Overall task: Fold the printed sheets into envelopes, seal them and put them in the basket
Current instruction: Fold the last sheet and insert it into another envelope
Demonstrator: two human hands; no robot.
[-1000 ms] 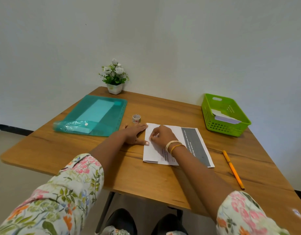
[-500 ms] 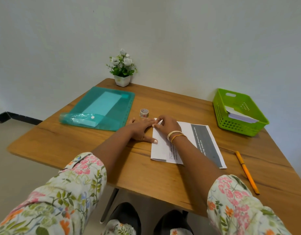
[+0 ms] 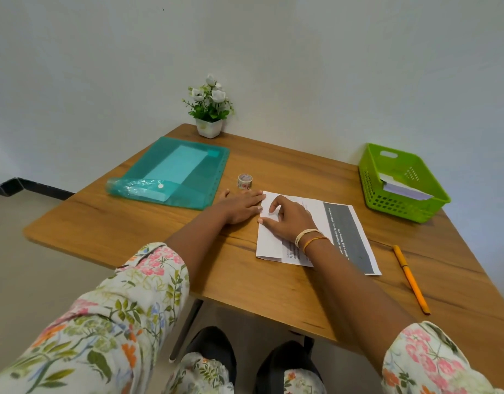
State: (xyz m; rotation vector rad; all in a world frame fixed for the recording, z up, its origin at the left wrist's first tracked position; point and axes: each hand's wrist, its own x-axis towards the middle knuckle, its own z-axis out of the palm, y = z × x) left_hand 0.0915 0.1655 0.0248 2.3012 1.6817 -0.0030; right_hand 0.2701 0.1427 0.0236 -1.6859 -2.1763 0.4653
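A printed sheet [image 3: 341,231] with a dark grey band lies on the wooden table [image 3: 148,234], its left part folded over. My left hand [image 3: 239,206] lies flat on the table, fingertips at the sheet's left fold edge. My right hand [image 3: 287,220] presses on the folded flap, thumb on the fold and index finger arched with its tip on the paper. The green basket [image 3: 407,209] stands at the back right with folded paper [image 3: 404,189] inside it. A small roll of patterned tape [image 3: 244,182] stands just beyond my left hand.
A teal plastic folder [image 3: 182,172] with paper inside lies at the back left. A small potted plant [image 3: 208,109] stands by the wall. An orange pen [image 3: 410,277] lies right of the sheet. The table's front edge is near my knees.
My right hand slid down the fold toward me and its index finger arched up. My left hand stayed flat at the sheet's left edge. The camera moved.
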